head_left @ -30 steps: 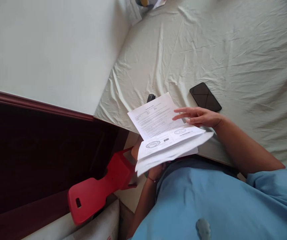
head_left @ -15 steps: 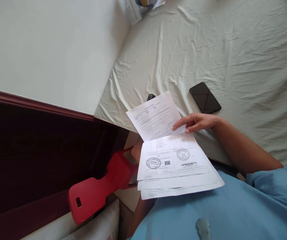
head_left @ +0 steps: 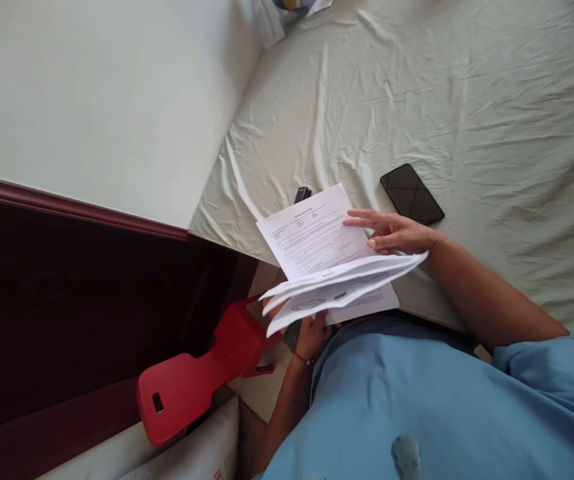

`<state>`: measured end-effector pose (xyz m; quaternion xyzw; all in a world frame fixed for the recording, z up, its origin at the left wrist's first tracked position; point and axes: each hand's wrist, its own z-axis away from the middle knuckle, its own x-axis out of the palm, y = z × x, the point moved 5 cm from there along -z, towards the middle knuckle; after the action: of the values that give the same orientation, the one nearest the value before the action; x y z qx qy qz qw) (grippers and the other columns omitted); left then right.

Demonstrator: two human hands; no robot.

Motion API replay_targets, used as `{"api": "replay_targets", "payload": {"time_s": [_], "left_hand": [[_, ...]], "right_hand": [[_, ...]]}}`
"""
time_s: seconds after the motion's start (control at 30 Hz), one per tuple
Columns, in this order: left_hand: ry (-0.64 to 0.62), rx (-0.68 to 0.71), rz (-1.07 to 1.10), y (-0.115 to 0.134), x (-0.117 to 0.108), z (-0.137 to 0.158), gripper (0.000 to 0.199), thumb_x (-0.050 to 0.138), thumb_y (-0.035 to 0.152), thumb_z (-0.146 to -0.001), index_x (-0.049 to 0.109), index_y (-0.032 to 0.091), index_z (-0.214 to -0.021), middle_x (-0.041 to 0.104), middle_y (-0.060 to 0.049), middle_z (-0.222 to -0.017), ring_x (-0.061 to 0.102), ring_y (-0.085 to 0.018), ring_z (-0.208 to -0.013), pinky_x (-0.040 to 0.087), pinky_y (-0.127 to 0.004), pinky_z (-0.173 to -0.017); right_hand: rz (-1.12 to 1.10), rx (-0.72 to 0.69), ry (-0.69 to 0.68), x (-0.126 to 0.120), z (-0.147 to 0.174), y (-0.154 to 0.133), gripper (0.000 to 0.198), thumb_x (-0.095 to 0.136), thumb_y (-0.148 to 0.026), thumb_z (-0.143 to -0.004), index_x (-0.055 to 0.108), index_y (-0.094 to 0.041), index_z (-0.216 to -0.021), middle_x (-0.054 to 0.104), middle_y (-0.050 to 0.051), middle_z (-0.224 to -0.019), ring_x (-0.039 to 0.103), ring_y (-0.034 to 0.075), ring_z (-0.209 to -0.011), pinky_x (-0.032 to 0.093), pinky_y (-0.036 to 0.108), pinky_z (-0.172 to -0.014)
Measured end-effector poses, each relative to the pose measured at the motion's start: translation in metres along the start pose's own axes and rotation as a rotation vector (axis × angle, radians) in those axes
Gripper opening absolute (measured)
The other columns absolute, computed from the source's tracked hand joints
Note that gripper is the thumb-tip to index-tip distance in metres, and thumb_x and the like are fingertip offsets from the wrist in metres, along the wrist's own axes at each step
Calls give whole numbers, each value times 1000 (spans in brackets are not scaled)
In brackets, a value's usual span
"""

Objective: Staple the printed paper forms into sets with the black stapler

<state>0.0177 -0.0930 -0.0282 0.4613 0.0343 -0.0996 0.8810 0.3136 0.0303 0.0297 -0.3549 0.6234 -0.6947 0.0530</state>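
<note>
Printed sheets of paper [head_left: 311, 243] are in front of me, with text on the top page. Several loose sheets [head_left: 347, 277] of the stack stand bent up, seen nearly edge-on; a stamp mark faintly shows on one. My left hand [head_left: 314, 337] grips the lower edge of the papers from below, its fingers partly hidden behind the sheets. My right hand [head_left: 397, 231] is at the right edge of the printed page, fingers stretched out and apart, the fingertips over the page. Whether they touch it I cannot tell.
A black phone [head_left: 411, 193] lies on the wrinkled pale sheet [head_left: 467, 120] beyond my right hand. A small black object [head_left: 303, 194] lies behind the papers. At left are a red plastic chair [head_left: 181, 393], a dark wooden panel [head_left: 77, 300] and a white surface [head_left: 91, 100].
The stamped sheets that hung flat toward me have swung up and are now edge-on. My left hand has come into sight below them. My right hand's fingers have spread and shifted slightly upward.
</note>
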Motion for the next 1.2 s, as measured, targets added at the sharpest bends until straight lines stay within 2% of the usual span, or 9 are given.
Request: {"api": "replay_targets", "payload": {"time_s": [0.1, 0.27, 0.43, 0.57, 0.67, 0.77, 0.9, 1.03, 1.2], "left_hand": [[-35, 113, -30, 2, 7, 2, 64, 60, 75, -86, 63, 12, -76, 66, -5, -60, 34, -5, -37, 20, -22, -39], [-56, 119, -31, 0, 7, -1, 63, 58, 74, -89, 64, 13, -75, 67, -7, -61, 34, -5, -36, 18, -23, -38], [-45, 98, -12, 2, 8, 2, 62, 61, 74, -86, 63, 13, -74, 66, -7, -60, 35, -6, -37, 19, -22, -38], [-18, 53, 68, 3, 9, 3, 64, 66, 74, -82, 67, 11, -90, 66, -6, -57, 32, -5, -34, 17, -21, -36], [22, 3, 138, 2, 8, 2, 69, 72, 75, -75, 65, 11, -98, 64, -4, -55, 32, -5, -33, 16, -19, -35], [61, -39, 162, 2, 6, 1, 72, 77, 77, -67, 64, 12, -96, 63, -3, -53, 33, -5, -33, 17, -18, -34], [54, -56, 122, 1, 8, 3, 73, 75, 81, -64, 63, 11, -81, 62, -5, -51, 34, -4, -33, 19, -18, -34], [17, -17, 67, 2, 10, 6, 72, 71, 83, -66, 62, 12, -70, 62, -7, -51, 35, -5, -33, 20, -19, -33], [-1, 22, 76, 1, 10, 6, 70, 69, 82, -72, 62, 12, -68, 63, -7, -53, 35, -5, -34, 21, -20, -35]], "right_hand": [[-19, -2, -1, -3, -1, 4, 82, 79, -27, -77, 48, -37, -152, 42, 11, -163, 56, 4, -65, 44, 20, -54], [-14, -36, -22, -3, -1, 4, 85, 81, -29, -72, 50, -31, -152, 46, 12, -161, 61, 8, -75, 42, 19, -55], [61, -41, -59, -3, -2, 4, 72, 81, -31, -78, 58, -27, -146, 55, 12, -153, 55, 6, -68, 47, 22, -65], [113, -63, 19, -5, -2, 3, 56, 78, -48, -83, 69, -22, -132, 71, 10, -128, 65, 17, -92, 50, 27, -77], [116, -119, 42, -4, -2, 0, 65, 64, -69, -87, 68, -20, -130, 72, 7, -103, 59, 14, -78, 44, 26, -66], [225, -197, 49, -3, -5, -2, 73, 68, -73, -82, 64, -22, -134, 69, 5, -101, 46, 11, -69, 36, 26, -61], [536, -158, 325, -15, -11, 5, 48, 76, -55, -81, 69, -21, -114, 64, 0, -87, 35, 9, -61, 28, 27, -58], [640, -120, 525, -23, -14, 13, 30, 68, -48, -83, 69, -18, -86, 59, -1, -71, 40, 11, -60, 32, 29, -59], [762, -140, 644, -19, -12, 9, 42, 69, -39, -83, 67, -20, -121, 72, 8, -107, 53, 16, -70, 48, 35, -73]]}}
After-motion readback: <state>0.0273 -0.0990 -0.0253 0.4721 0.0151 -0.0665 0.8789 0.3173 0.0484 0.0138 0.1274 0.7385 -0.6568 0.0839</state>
